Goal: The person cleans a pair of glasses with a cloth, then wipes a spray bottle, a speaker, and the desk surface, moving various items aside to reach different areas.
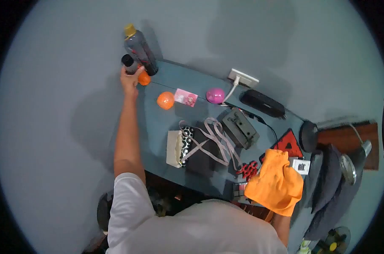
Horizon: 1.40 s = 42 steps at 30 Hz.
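Note:
At the far left corner of the desk, my left hand is closed around a small bottle with a black cap. An orange round object sits right beside those fingers. Just behind stands a tall clear bottle with a yellow cap, tilted in this view. An orange cloth covers my right hand over the desk's right front. That hand carries the cloth, but its fingers are hidden under the folds; only the forearm shows below. Beside the cloth lie a red flower-shaped piece and a white box.
The blue-grey desk bears another orange ball, a pink card, a purple ball, an open box, looped straps, a grey device and a black case. A plugged cable runs from the wall socket.

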Each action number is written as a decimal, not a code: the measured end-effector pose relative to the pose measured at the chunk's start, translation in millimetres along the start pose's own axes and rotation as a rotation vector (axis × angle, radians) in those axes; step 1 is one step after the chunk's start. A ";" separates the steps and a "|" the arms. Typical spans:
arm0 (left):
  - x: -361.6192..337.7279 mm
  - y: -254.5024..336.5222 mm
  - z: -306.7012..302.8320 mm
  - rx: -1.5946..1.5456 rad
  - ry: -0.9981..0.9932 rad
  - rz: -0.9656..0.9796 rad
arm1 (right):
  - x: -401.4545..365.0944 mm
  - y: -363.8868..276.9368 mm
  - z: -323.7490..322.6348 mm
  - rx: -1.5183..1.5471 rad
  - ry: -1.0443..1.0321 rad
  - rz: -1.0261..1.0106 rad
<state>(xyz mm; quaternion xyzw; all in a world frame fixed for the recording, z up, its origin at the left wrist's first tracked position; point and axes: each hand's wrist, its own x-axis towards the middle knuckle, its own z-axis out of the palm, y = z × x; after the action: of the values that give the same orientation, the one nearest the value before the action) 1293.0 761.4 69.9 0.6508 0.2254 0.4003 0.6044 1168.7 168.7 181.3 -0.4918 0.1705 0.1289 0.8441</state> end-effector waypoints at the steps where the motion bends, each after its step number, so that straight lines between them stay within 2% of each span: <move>1: -3.7 -1.3 2.3 -0.007 -0.025 -0.011 | -2.3 0.2 -1.6 0.004 0.009 -0.008; 4: 1.7 -10.9 -0.9 0.005 -0.024 -0.068 | -11.6 -4.4 -8.6 0.022 0.020 -0.038; 7: 11.3 -28.1 -1.4 -0.019 -0.035 -0.005 | -21.6 -8.7 -16.1 0.032 0.027 -0.075; 10: 16.4 -28.1 0.6 0.151 -0.063 -0.072 | -35.2 -10.9 -25.5 0.045 0.044 -0.097; 13: 17.4 -26.4 0.2 0.266 -0.114 -0.071 | -45.7 -12.6 -32.7 0.067 0.063 -0.112; 17: 12.0 -27.9 -14.1 0.215 -0.252 -0.121 | -53.6 -11.8 -42.7 0.091 0.067 -0.123; 19: -3.6 -21.5 -23.2 0.184 -0.092 -0.308 | -56.7 -10.5 -47.1 0.102 0.069 -0.118; 20: -16.6 -16.5 -28.1 0.195 -0.091 -0.300 | -57.8 -9.3 -50.0 0.107 0.066 -0.112; 22: -62.8 6.9 -24.7 0.464 -0.018 -0.240 | -57.9 -8.2 -56.2 0.124 0.059 -0.101; 24: -92.9 -3.5 -26.8 0.503 0.058 -0.106 | -58.4 -7.1 -63.4 0.140 0.052 -0.088; 26: -131.5 15.4 -13.4 0.539 0.048 -0.146 | -58.4 -6.5 -69.5 0.151 0.044 -0.080; 28: -169.5 28.8 11.7 0.568 -0.128 0.012 | -58.7 -6.2 -75.7 0.167 0.031 -0.073; 30: -200.6 57.0 44.5 0.506 -0.590 0.116 | -58.8 -4.0 -79.4 0.188 0.022 -0.067; 32: -225.0 90.7 83.1 0.620 -0.934 0.250 | -60.9 -1.2 -83.5 0.196 0.021 -0.067; 34: -233.6 95.0 121.0 0.652 -1.140 0.512 | -61.8 0.4 -85.4 0.214 0.021 -0.071; 35: -239.6 97.7 137.6 0.651 -1.152 0.524 | -63.4 1.4 -87.3 0.224 0.024 -0.070; 37: -251.5 110.6 167.4 0.938 -1.261 0.788 | -64.5 1.7 -90.9 0.238 0.025 -0.072; 38: -252.8 110.1 179.2 0.934 -1.266 0.796 | -65.1 3.2 -92.0 0.241 0.028 -0.072; 40: -250.4 105.5 201.7 1.052 -1.331 1.037 | -68.0 4.5 -94.8 0.250 0.035 -0.073; 41: -246.2 103.7 211.3 1.048 -1.336 1.045 | -69.5 5.7 -97.3 0.254 0.040 -0.076; 42: -240.5 102.4 220.2 1.106 -1.487 0.939 | -70.5 6.7 -100.0 0.260 0.047 -0.075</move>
<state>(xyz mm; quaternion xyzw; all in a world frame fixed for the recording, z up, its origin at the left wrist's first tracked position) 1309.3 423.8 120.4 0.9423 -0.3281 -0.0663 -0.0088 1086.0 81.0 159.5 -0.3869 0.1869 0.0625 0.9008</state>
